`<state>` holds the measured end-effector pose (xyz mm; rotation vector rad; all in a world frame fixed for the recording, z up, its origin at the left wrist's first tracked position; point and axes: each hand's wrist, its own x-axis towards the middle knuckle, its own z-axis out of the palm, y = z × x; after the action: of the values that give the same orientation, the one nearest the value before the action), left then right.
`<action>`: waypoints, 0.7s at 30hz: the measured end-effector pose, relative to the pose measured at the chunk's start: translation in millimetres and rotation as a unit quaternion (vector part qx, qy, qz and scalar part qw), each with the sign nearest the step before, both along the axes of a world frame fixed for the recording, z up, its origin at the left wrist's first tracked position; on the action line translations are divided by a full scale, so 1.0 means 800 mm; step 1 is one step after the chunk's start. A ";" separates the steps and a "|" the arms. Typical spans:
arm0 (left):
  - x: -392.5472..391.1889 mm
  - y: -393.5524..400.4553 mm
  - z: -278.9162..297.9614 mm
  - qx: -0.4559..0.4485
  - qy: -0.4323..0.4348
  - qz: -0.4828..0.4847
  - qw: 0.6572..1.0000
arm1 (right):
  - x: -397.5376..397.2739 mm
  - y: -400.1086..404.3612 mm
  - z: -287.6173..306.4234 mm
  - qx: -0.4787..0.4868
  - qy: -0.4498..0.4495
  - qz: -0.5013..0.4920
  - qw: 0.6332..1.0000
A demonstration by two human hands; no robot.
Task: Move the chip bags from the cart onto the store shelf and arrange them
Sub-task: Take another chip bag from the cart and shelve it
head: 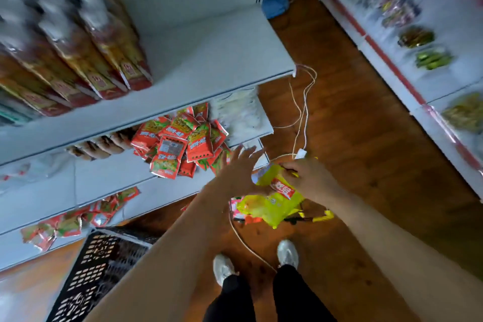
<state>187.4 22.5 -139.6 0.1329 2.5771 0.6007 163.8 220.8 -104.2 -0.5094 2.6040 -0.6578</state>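
- Right hand (304,176) grips a yellow chip bag (274,204) above the cart.
- Left hand (235,165), fingers spread, reaches toward the shelf (125,185) front edge.
- Next: probably carry the bag onto the shelf beside the red packets (180,141).

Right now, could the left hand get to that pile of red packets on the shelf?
Probably yes. The left hand is open, holds nothing, and its fingers reach out beside the pile of red packets, with nothing showing between them.
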 end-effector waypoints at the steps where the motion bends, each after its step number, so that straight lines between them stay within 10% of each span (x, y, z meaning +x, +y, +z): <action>1: -0.009 0.011 0.026 0.040 -0.015 -0.011 0.999 | -0.003 0.017 0.028 -0.037 0.000 -0.013 0.999; 8: -0.050 0.145 0.149 0.246 -0.061 0.013 0.967 | -0.016 0.141 0.133 -0.170 0.186 -0.164 0.954; 21: -0.109 0.536 0.233 0.456 -0.094 0.068 0.882 | -0.004 0.485 0.195 -0.386 0.086 -0.441 0.805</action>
<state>100.6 451.1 46.5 0.1878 1.9235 1.7428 160.7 608.8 52.1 0.5554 2.5333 -2.0819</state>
